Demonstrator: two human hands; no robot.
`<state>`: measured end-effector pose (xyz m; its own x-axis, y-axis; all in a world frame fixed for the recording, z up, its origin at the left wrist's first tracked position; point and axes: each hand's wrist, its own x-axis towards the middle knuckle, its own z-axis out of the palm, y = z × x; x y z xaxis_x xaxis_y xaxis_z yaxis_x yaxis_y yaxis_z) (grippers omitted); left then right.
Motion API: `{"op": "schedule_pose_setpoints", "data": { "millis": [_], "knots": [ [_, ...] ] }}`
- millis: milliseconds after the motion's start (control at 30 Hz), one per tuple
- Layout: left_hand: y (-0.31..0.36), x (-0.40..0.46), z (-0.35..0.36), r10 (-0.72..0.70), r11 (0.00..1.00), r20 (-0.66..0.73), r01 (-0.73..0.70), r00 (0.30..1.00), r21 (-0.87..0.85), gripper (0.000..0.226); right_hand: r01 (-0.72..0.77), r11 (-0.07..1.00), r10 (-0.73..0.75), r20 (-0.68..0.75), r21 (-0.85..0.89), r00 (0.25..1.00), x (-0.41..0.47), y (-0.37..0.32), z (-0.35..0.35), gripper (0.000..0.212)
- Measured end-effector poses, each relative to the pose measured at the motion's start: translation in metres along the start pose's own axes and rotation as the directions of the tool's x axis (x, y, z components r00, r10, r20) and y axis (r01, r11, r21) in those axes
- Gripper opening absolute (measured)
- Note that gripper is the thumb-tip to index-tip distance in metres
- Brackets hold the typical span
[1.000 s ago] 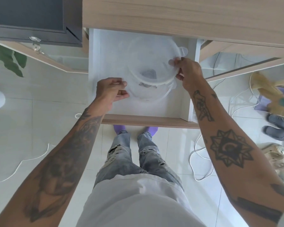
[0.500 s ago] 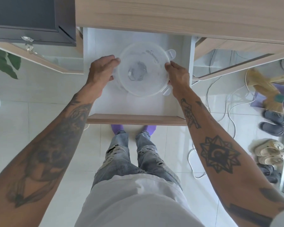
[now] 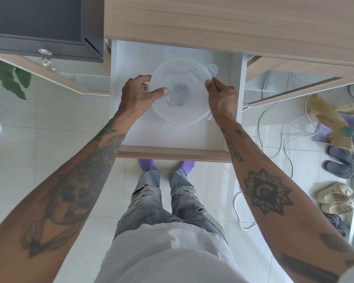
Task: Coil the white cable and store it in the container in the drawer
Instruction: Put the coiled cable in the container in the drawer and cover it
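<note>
A round translucent plastic container with its lid (image 3: 182,71) lies flat in the open white drawer (image 3: 172,137). A grey shape shows dimly through the lid's middle; I cannot tell what it is. My left hand (image 3: 137,94) grips the lid's left rim, thumb laid on top. My right hand (image 3: 223,99) holds the right rim, fingertips just below a lid tab (image 3: 212,70). Whether the white cable is inside is hidden by the cloudy lid.
The wooden desk top (image 3: 233,23) overhangs the drawer's back. A dark cabinet (image 3: 39,27) stands at the left. Loose white and dark cables (image 3: 239,211) trail on the tiled floor to the right, near several shoes (image 3: 335,197) and a broom (image 3: 331,123).
The lid, held tilted by my right hand, came down flat on the container. My left hand moved up to the left rim and its thumb now rests on the lid.
</note>
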<state>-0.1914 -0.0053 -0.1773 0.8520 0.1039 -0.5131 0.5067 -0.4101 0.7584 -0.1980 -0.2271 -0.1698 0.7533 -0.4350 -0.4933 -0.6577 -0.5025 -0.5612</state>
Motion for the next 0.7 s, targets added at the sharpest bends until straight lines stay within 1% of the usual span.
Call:
{"op": "schedule_pose_setpoints", "data": {
  "millis": [33,100,233,300,367,400,433,533,567,633,700],
  "knots": [
    [0.000,-0.001,0.001,0.027,0.999,-0.004,-0.027,1.000,0.037,0.058,0.023,0.999,-0.024,-0.017,-0.048,1.000,-0.001,0.000,0.002,0.040],
    [0.000,-0.002,0.002,0.037,0.998,-0.022,-0.036,0.999,0.060,0.060,0.064,0.993,-0.067,-0.029,-0.096,0.997,-0.002,0.001,0.006,0.040],
    [-0.005,0.001,0.000,-0.017,0.999,-0.027,0.018,0.999,0.042,0.058,0.126,0.990,-0.124,0.032,-0.057,0.992,-0.004,0.005,0.007,0.038],
    [-0.007,0.001,0.001,-0.018,0.999,-0.022,0.018,1.000,0.029,0.055,0.089,0.996,-0.088,0.070,-0.001,0.994,-0.003,0.007,0.004,0.038],
    [-0.007,0.001,0.003,0.002,0.999,-0.023,-0.001,1.000,0.033,0.055,-0.033,0.987,0.017,0.100,0.155,0.995,-0.002,0.007,-0.001,0.039],
    [-0.006,0.002,0.003,0.009,0.999,-0.025,-0.008,1.000,0.037,0.055,-0.073,0.975,0.053,0.100,0.210,0.994,-0.004,0.006,-0.001,0.040],
    [-0.006,0.002,0.004,0.013,0.999,-0.027,-0.011,1.000,0.045,0.054,-0.081,0.971,0.062,0.091,0.226,0.994,-0.005,0.005,-0.002,0.040],
    [-0.005,0.004,0.002,0.032,0.994,-0.022,-0.029,0.999,0.107,0.053,0.013,0.994,-0.016,0.029,0.105,0.999,-0.009,0.006,-0.001,0.040],
    [-0.005,0.004,0.002,0.040,0.991,-0.024,-0.037,0.999,0.127,0.054,0.044,0.996,-0.047,0.034,0.071,0.998,-0.010,0.007,-0.003,0.040],
    [-0.006,0.004,0.004,0.055,0.988,-0.060,-0.046,0.997,0.146,0.057,0.094,0.995,-0.097,0.097,0.028,0.991,-0.013,0.012,-0.006,0.040],
    [-0.008,0.000,0.007,0.046,0.992,-0.120,-0.031,0.992,0.122,0.061,0.113,0.993,-0.114,0.147,0.015,0.983,-0.018,0.020,-0.007,0.038]
  ]
}}
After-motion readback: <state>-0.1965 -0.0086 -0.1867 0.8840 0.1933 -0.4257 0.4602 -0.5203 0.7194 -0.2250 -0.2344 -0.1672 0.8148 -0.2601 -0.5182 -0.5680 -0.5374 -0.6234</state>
